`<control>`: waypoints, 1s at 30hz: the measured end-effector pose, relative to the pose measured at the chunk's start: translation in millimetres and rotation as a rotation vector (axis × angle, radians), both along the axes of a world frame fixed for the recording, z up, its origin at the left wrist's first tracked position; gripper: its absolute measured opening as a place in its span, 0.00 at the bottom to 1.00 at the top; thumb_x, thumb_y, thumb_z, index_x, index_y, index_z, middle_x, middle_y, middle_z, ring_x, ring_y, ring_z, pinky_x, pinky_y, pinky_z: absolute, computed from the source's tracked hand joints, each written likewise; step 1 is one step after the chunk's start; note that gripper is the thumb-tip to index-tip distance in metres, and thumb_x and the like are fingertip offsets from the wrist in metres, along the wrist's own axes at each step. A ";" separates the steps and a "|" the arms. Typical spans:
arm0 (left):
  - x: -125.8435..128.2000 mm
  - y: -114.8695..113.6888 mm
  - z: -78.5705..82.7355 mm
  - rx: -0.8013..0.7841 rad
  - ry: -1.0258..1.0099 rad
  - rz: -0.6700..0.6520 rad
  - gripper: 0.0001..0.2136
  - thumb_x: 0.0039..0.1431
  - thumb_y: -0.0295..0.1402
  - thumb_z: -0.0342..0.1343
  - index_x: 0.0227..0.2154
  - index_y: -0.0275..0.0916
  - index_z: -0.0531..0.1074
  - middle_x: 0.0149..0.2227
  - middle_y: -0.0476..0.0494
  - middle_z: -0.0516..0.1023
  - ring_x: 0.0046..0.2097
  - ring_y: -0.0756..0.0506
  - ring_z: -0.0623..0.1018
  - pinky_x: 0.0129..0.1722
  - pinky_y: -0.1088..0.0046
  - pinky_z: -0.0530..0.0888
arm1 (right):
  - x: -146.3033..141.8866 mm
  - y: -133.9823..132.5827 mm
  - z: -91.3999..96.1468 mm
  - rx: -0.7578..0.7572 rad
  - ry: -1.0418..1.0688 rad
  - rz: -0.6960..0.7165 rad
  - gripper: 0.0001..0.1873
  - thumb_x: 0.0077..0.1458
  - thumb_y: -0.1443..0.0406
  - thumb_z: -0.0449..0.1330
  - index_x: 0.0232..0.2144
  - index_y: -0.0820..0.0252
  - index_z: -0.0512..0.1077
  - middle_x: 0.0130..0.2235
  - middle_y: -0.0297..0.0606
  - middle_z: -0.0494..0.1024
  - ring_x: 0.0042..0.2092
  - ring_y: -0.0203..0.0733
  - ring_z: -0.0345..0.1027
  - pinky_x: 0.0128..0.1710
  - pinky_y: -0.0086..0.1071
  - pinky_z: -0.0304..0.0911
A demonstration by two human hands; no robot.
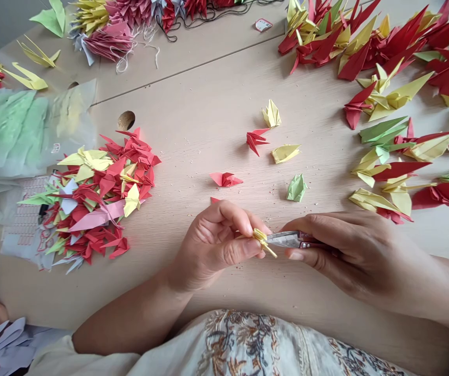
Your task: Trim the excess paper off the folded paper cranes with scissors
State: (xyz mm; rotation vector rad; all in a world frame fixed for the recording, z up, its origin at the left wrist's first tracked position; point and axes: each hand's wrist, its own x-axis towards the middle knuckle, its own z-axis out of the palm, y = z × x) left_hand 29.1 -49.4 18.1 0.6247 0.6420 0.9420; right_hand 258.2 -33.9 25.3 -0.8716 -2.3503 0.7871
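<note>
Between the thumb and fingers of my left hand (226, 237) is a small yellow paper crane (262, 238), partly hidden by the fingertips. My right hand (361, 256) is closed around a pair of snips (287, 239), a small metal cutting tool with a reddish handle. Its pointed blades reach left and touch the yellow paper. Just beyond my hands lie a red paper crane (227, 179) and a green one (296, 188). Farther off are a pale yellow crane (286, 153), a red one (257, 140) and another yellow one (272, 114).
A heap of folded cranes (103, 193) lies on the left, beside plastic bags (16, 125) of folded paper. Rows of larger cranes (397, 99) cover the right side. Strung bundles (110, 39) and loose thread lie at the back. The tabletop (193, 104) has a round hole (126, 120) and tiny paper scraps.
</note>
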 end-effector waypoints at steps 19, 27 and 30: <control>-3.4 1.8 -2.5 -0.019 -0.018 -0.091 0.07 0.61 0.21 0.66 0.35 0.42 0.79 0.39 0.51 0.86 0.38 0.55 0.83 0.39 0.82 0.80 | -1.3 9.1 -7.8 -0.178 0.029 -0.126 0.21 0.72 0.53 0.53 0.27 0.55 0.61 0.18 0.23 0.58 0.17 0.29 0.51 0.13 0.26 0.46; -3.0 -3.2 -2.6 0.153 0.097 -0.600 0.06 0.55 0.24 0.68 0.30 0.39 0.77 0.35 0.40 0.85 0.39 0.47 0.82 0.43 0.71 0.79 | -3.3 12.1 -21.6 -0.147 0.012 -0.237 0.23 0.69 0.56 0.59 0.57 0.67 0.70 0.28 0.34 0.76 0.24 0.35 0.70 0.21 0.26 0.66; -4.8 -3.1 -3.3 0.155 0.169 -0.658 0.05 0.56 0.28 0.69 0.30 0.39 0.77 0.36 0.40 0.85 0.39 0.46 0.82 0.43 0.69 0.79 | -6.5 10.3 -26.8 -0.047 -0.001 -0.223 0.23 0.67 0.61 0.61 0.59 0.67 0.69 0.35 0.40 0.81 0.32 0.41 0.77 0.29 0.31 0.73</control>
